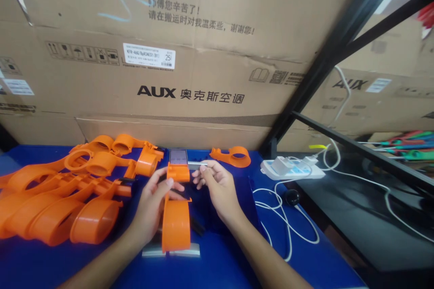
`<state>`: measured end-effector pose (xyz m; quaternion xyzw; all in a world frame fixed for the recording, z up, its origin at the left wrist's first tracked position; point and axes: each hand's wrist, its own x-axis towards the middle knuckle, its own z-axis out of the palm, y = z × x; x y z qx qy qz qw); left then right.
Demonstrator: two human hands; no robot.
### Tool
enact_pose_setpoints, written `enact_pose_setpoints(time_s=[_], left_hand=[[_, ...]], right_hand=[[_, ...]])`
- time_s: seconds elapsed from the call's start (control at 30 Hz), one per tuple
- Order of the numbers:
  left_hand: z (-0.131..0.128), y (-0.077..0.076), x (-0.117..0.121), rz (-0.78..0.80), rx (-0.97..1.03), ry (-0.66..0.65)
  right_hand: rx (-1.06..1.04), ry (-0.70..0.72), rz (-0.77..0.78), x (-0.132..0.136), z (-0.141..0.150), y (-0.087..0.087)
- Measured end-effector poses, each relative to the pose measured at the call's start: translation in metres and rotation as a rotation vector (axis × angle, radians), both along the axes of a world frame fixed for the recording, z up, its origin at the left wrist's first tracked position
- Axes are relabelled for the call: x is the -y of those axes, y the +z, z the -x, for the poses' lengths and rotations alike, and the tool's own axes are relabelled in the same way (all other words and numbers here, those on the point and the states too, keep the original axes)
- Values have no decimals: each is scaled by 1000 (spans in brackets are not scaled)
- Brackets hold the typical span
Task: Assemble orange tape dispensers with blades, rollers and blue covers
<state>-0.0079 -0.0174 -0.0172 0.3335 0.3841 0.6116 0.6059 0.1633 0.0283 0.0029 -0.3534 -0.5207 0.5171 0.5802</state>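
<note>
Here, the left hand (152, 203) pinches one orange ringed part (176, 226) over the blue worktop (118, 266); the right hand (220, 187) pinches one slim ridged piece (197, 163) just beyond it. Two silvery strips (186, 250) lie near, one loose orange ring (233, 156) far, one power strip (294, 169) right.

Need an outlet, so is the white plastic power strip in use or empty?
In use: a boxy white adapter and a smaller white plug sit in the white plastic power strip. Whether it is live, I cannot tell.
</note>
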Motion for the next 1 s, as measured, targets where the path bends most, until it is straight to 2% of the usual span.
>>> enact_pose_setpoints(time_s=[0.63, 1.0], left_hand=[[2, 4, -2, 14, 28, 9], [1, 8, 1, 40, 27, 4]], right_hand=[[79, -28, -11, -3, -2, -4], [114, 38, -22, -2, -1, -1]])
